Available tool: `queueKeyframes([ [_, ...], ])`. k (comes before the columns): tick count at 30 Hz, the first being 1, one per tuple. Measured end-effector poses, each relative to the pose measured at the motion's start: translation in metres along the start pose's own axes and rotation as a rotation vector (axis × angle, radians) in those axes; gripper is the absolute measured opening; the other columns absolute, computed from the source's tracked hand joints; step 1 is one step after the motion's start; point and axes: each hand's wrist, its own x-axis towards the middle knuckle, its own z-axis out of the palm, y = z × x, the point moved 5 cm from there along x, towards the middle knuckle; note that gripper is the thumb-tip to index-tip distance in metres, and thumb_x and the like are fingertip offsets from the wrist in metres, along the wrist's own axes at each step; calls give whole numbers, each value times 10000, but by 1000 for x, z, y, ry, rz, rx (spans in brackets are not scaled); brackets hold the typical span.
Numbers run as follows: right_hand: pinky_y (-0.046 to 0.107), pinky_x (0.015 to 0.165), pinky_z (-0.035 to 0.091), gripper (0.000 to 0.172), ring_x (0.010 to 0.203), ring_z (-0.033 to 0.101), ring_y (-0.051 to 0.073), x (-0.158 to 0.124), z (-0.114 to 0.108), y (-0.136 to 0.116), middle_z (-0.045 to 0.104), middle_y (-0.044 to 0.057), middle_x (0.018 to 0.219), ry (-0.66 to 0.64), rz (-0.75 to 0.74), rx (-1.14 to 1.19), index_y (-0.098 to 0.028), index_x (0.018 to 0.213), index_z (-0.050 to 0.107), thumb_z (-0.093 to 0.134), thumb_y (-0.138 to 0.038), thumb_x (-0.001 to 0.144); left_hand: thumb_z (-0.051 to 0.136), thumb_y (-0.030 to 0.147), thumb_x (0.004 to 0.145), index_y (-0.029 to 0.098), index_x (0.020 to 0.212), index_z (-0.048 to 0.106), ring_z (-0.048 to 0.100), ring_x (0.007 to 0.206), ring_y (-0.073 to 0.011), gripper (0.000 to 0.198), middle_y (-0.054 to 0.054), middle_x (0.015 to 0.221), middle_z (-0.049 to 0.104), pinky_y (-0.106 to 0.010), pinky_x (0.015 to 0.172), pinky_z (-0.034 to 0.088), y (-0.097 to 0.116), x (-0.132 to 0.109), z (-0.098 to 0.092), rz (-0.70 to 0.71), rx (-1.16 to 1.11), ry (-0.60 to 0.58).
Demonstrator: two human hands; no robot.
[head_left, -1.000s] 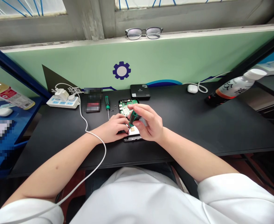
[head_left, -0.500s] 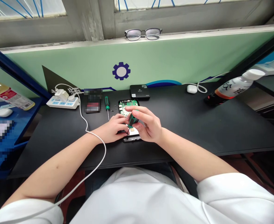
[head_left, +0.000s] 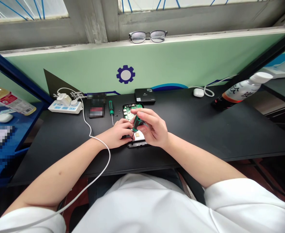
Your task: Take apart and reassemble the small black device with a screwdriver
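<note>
- Underneath everything: the black desk (head_left: 193, 136), smooth-looking, likely to let a light case skid under a sideways push; better to press straight down.
- Lying flat near the desk's front edge, between both hands: the opened device (head_left: 138, 144), with a dark shell, a green circuit board (head_left: 128, 114) bared at the far end and a white panel (head_left: 142, 136) nearer. Probably light, stiff in the shell, fragile on the board; best held by the outer rim, clear of the components.
- Over the device from the right: the right hand (head_left: 155, 128), curled closed around a screwdriver handle.
- At the device's left edge: the left hand (head_left: 123, 132), fingers bent and partly closed beside the screwdriver's shaft. Cannot tell whether pinching a small part, guiding the shaft or only steadying the shell.
- Tilted in the right hand, shaft angled down toward the left fingertips: the screwdriver (head_left: 137, 123). Likely light and rigid, secure by the green-and-black handle, slicker along the shaft; apt to scratch panel or board after a slip. Tip hard to make out.
- Left of the device, apart from it: a second screwdriver (head_left: 111, 106), handle pointing away, also best lifted by the handle.
- Between second screwdriver and device: small dark pieces (head_left: 116, 115), apparently screws; hard, nearly weightless, easily scattered, suited to a fingertip pinch.
</note>
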Motion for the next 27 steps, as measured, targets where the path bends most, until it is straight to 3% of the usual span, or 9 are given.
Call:
queueKeyframes([
  [7,546,1007,704,546,1361,714,312,-2,0,3,686,165,1492,6,40,33,-315,1651,462,498,-222,1114,681,199,1018,260,981,791,490,1317,-311,131,-73,1151,741,-521,1182,419,1,0,0,16,20,16],
  [23,524,979,705,508,1282,749,299,-2,1,3,686,172,1481,-9,47,52,-313,1620,487,494,-251,1116,668,237,1019,266,995,802,504,1326,-331,140,-86,1142,752,-550,1163,435,-1,0,0,-34,24,-14],
  [27,485,920,723,496,1274,753,289,-2,3,1,677,174,1462,-28,17,23,-304,1616,459,461,-258,1123,706,231,997,280,980,815,488,1371,-342,120,-88,1243,733,-587,1211,407,-2,0,1,-17,41,2],
])
